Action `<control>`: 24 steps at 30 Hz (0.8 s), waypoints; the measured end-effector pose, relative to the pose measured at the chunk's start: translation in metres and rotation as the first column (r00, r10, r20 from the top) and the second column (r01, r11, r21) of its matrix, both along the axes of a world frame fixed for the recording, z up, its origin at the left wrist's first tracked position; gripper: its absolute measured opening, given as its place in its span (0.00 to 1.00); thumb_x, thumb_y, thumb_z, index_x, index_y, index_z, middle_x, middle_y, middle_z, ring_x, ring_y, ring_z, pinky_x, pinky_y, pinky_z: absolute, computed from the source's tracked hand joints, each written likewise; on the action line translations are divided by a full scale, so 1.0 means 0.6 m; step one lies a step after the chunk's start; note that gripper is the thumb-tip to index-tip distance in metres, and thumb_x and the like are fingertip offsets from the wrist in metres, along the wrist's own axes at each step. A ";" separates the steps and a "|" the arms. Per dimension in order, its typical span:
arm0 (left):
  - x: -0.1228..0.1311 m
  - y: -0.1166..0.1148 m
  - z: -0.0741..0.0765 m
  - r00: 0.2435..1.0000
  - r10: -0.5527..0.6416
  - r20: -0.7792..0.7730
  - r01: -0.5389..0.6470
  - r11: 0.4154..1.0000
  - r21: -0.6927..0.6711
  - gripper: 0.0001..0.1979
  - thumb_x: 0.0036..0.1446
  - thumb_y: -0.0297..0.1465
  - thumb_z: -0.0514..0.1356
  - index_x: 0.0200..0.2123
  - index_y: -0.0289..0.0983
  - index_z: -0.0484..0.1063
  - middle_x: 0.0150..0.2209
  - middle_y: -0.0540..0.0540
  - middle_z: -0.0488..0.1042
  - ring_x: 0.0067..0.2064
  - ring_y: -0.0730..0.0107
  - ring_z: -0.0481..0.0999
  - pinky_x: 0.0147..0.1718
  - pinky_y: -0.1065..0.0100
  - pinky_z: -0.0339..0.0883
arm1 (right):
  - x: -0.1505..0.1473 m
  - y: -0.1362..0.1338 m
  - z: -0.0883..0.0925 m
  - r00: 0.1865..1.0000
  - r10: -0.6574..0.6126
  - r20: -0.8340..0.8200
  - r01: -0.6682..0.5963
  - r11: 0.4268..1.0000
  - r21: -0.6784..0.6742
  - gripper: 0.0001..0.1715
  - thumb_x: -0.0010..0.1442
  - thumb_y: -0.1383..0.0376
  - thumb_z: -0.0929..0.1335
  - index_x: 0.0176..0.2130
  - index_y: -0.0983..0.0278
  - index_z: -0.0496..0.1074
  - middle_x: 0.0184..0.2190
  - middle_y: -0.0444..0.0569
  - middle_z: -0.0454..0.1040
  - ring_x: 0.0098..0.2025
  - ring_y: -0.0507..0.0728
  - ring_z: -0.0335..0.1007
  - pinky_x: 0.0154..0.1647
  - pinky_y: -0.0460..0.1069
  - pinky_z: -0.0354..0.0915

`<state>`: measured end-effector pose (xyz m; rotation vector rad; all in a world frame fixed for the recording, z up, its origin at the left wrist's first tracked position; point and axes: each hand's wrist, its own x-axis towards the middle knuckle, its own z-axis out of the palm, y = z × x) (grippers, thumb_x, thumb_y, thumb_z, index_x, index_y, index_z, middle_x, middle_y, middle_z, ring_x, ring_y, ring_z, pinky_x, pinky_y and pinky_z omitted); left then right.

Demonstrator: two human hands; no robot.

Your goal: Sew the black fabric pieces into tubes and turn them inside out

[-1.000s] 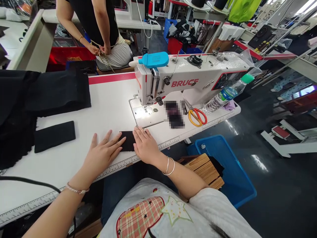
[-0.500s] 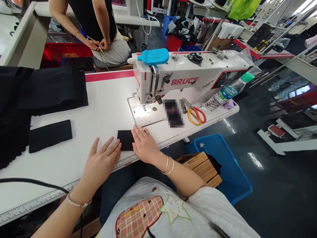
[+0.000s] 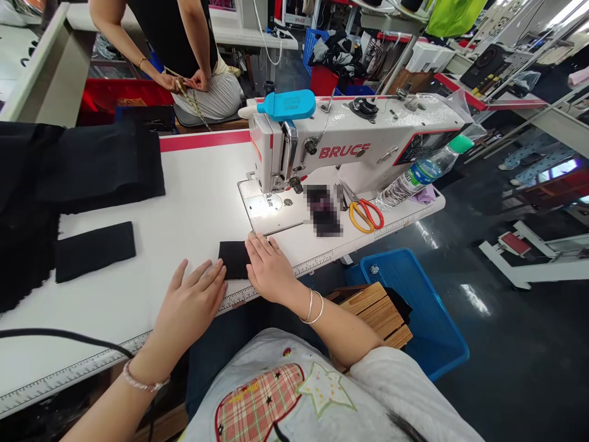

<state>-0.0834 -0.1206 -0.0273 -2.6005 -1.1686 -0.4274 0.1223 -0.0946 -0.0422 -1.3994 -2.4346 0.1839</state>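
Observation:
A small black fabric piece (image 3: 234, 259) lies flat near the front edge of the white sewing table (image 3: 184, 178). My left hand (image 3: 191, 301) rests palm down with fingers stretched out, its fingertips at the left edge of that piece. Flat over the piece's right end lies my right hand (image 3: 270, 267), fingers extended and hiding that end. Beyond my hands stands a white sewing machine (image 3: 335, 144), its needle area lit above the metal plate (image 3: 264, 205). Farther left are a second black fabric piece (image 3: 96, 252) and a larger pile of black fabric (image 3: 101, 166).
Scissors (image 3: 365, 215) with orange and red handles and a water bottle (image 3: 418, 175) are on the right of the table. A blurred dark item (image 3: 324, 212) sits beside them. Below is a blue bin (image 3: 432, 325) by a wooden stool (image 3: 380, 313). Opposite, another person (image 3: 172, 37) handles a cord.
My hands and the small fabric piece stay nearly where they were. The view has shifted very slightly, and the other person's hands have moved a little with the cord.

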 end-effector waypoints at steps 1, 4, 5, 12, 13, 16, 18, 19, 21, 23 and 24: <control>0.001 -0.001 0.000 1.000 0.005 -0.005 -0.005 1.000 -0.002 0.16 0.64 0.29 0.53 0.50 0.28 0.73 0.52 0.35 0.76 0.52 0.46 0.75 0.56 0.40 0.58 | 0.000 0.000 0.000 1.000 0.000 0.003 0.000 1.000 0.002 0.31 0.69 0.63 0.54 0.65 0.78 0.54 0.68 0.61 0.54 0.70 0.64 0.46 0.70 0.60 0.46; 0.005 -0.006 -0.001 0.999 0.030 -0.023 -0.031 0.999 -0.026 0.17 0.64 0.31 0.52 0.50 0.27 0.73 0.52 0.33 0.75 0.54 0.44 0.73 0.58 0.38 0.55 | 0.000 0.000 0.000 1.000 -0.002 0.008 0.002 1.000 0.006 0.31 0.69 0.62 0.54 0.65 0.78 0.54 0.68 0.60 0.54 0.70 0.64 0.46 0.70 0.60 0.46; 0.007 -0.007 -0.003 0.999 0.039 -0.032 -0.040 0.998 -0.043 0.18 0.64 0.31 0.52 0.51 0.27 0.72 0.53 0.33 0.74 0.55 0.43 0.72 0.59 0.37 0.54 | 0.000 0.000 0.000 1.000 -0.001 0.009 0.001 1.000 0.007 0.31 0.69 0.62 0.54 0.65 0.78 0.54 0.67 0.61 0.54 0.70 0.64 0.46 0.70 0.60 0.46; 0.026 -0.012 -0.031 0.999 0.011 -0.049 -0.015 0.995 -0.097 0.27 0.66 0.31 0.49 0.65 0.26 0.54 0.64 0.30 0.61 0.64 0.44 0.62 0.62 0.42 0.52 | 0.001 0.001 0.002 1.000 -0.001 0.008 0.001 1.000 0.018 0.31 0.69 0.63 0.55 0.64 0.78 0.56 0.67 0.61 0.55 0.70 0.64 0.46 0.70 0.60 0.47; 0.028 -0.013 -0.035 0.999 0.006 -0.040 -0.009 0.996 -0.088 0.29 0.66 0.30 0.49 0.67 0.26 0.50 0.64 0.29 0.60 0.65 0.44 0.61 0.62 0.44 0.54 | 0.000 0.001 0.002 1.000 0.000 0.009 0.000 1.000 0.016 0.31 0.69 0.63 0.55 0.64 0.77 0.56 0.67 0.61 0.55 0.70 0.64 0.46 0.70 0.60 0.47; 0.033 -0.015 -0.042 1.000 0.003 -0.013 -0.005 0.997 -0.078 0.33 0.66 0.30 0.48 0.69 0.26 0.38 0.64 0.28 0.60 0.65 0.44 0.60 0.61 0.46 0.57 | 0.000 0.001 0.001 1.000 0.000 0.010 0.000 1.000 0.007 0.30 0.69 0.63 0.55 0.65 0.77 0.55 0.68 0.60 0.54 0.70 0.64 0.45 0.70 0.60 0.46; 0.034 -0.017 -0.043 1.000 0.008 -0.003 -0.009 0.996 -0.088 0.35 0.66 0.30 0.49 0.70 0.28 0.34 0.64 0.29 0.59 0.65 0.44 0.60 0.60 0.46 0.56 | 0.000 0.001 0.000 1.000 -0.003 0.012 0.003 1.000 0.001 0.31 0.69 0.62 0.54 0.65 0.77 0.55 0.68 0.60 0.54 0.70 0.64 0.45 0.70 0.60 0.45; 0.033 -0.018 -0.043 1.000 0.009 0.000 -0.009 0.995 -0.096 0.35 0.66 0.30 0.49 0.70 0.29 0.33 0.64 0.29 0.59 0.65 0.45 0.60 0.61 0.46 0.56 | 0.000 0.001 0.000 1.000 -0.003 0.013 0.003 1.000 -0.002 0.31 0.69 0.62 0.54 0.65 0.77 0.55 0.68 0.60 0.54 0.70 0.64 0.45 0.70 0.60 0.45; 0.030 -0.020 -0.042 1.000 0.016 0.005 -0.015 0.993 -0.113 0.35 0.66 0.31 0.49 0.70 0.31 0.33 0.65 0.31 0.58 0.66 0.46 0.59 0.61 0.45 0.54 | 0.000 0.001 0.000 1.000 -0.003 0.017 0.003 1.000 -0.006 0.31 0.70 0.62 0.54 0.65 0.77 0.55 0.68 0.60 0.54 0.70 0.64 0.45 0.70 0.60 0.45; 0.027 -0.021 -0.043 1.000 0.025 0.014 -0.023 0.991 -0.129 0.35 0.66 0.31 0.49 0.70 0.32 0.34 0.66 0.33 0.58 0.66 0.47 0.58 0.62 0.43 0.52 | -0.001 0.000 0.001 1.000 -0.001 0.019 0.001 1.000 -0.004 0.31 0.70 0.62 0.54 0.65 0.77 0.55 0.68 0.60 0.54 0.70 0.64 0.45 0.70 0.60 0.45; 0.026 -0.021 -0.044 0.999 0.030 0.020 -0.027 0.991 -0.134 0.35 0.66 0.31 0.49 0.70 0.32 0.34 0.66 0.33 0.57 0.66 0.47 0.58 0.63 0.43 0.50 | -0.002 0.000 0.001 1.000 -0.002 0.018 0.002 1.000 -0.001 0.31 0.70 0.62 0.54 0.65 0.77 0.55 0.68 0.60 0.54 0.70 0.64 0.45 0.70 0.60 0.45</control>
